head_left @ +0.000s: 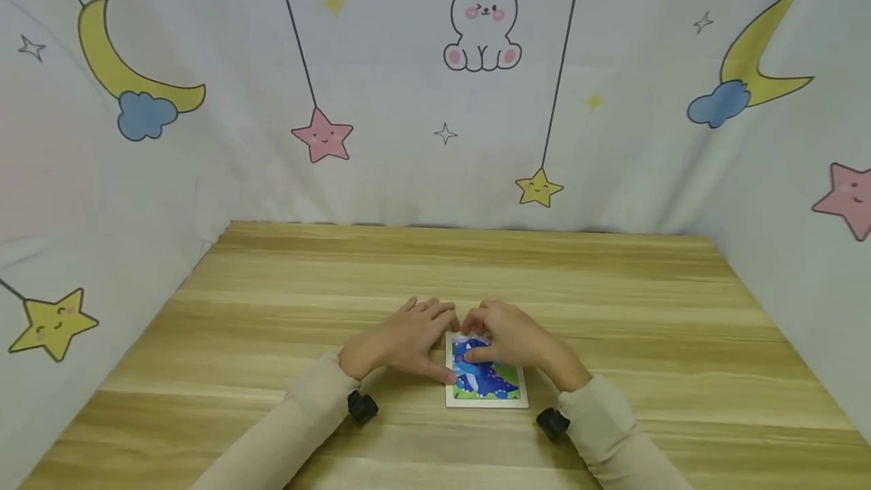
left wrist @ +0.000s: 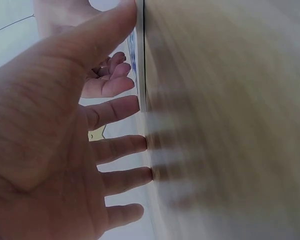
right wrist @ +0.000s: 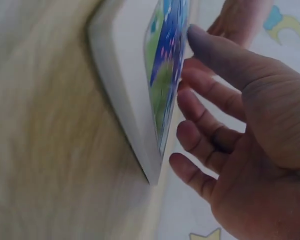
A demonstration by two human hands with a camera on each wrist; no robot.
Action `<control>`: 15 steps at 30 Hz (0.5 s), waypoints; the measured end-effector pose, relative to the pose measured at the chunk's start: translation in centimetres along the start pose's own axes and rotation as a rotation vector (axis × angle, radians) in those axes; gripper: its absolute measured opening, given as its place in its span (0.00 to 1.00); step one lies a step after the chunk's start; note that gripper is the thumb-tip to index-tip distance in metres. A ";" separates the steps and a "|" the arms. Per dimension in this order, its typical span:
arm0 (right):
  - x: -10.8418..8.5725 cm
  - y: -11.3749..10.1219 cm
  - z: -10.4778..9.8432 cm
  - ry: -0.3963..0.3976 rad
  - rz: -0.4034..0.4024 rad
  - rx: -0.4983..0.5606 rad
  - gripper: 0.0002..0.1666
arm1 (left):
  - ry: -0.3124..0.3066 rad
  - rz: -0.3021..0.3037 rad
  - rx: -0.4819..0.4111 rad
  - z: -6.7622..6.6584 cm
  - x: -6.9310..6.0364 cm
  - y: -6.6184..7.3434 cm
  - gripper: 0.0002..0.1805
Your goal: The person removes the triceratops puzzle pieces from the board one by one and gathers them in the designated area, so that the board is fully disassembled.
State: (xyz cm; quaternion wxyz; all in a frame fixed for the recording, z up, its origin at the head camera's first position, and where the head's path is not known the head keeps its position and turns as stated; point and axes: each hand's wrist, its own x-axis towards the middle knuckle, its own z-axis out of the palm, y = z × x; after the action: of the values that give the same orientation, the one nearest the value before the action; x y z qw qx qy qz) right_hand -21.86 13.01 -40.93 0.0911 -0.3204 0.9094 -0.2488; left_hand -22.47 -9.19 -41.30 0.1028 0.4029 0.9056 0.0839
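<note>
A flat picture board (head_left: 485,404) with a white border lies on the table, showing a blue dinosaur (head_left: 486,378) on green ground; it looks like a jigsaw puzzle. My left hand (head_left: 416,339) rests along the board's left side. In the left wrist view its thumb (left wrist: 102,35) is at the board's edge, the index finger touches a corner, and the other fingers stretch past it. My right hand (head_left: 513,335) is over the upper right part, thumb (right wrist: 215,52) on or just above the picture. Its other fingers bend loosely near the top edge.
The wooden table (head_left: 272,278) extends around the board on all sides. A white curtain (head_left: 395,195) with printed moons, stars and a rabbit stands behind it and along both sides. Each sleeve has a small black wrist camera (head_left: 362,407) at its cuff.
</note>
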 end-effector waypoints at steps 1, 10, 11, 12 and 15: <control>0.0 -0.1 0.1 -0.007 0.001 -0.001 0.18 | -0.004 -0.004 0.002 0.0 0.0 0.1 0.41; 0.0 -0.5 0.6 -0.041 0.016 0.039 0.17 | -0.021 -0.027 0.020 0.0 0.0 0.2 0.42; 0.0 -0.5 0.7 -0.043 0.016 0.040 0.17 | -0.023 -0.029 0.020 0.0 0.0 0.2 0.42; 0.1 -0.4 0.7 -0.045 0.015 0.039 0.16 | -0.026 -0.030 0.019 0.0 0.0 0.2 0.42; 0.1 -0.2 0.8 -0.057 0.018 0.040 0.17 | -0.041 -0.039 0.008 0.1 0.0 0.2 0.43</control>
State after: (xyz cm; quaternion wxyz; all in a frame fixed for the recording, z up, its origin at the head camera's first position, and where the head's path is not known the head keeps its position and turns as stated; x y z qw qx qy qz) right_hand -21.56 12.46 -41.51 0.1257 -0.3174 0.9041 -0.2571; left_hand -22.34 -9.08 -41.31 0.1213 0.3873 0.9112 0.0702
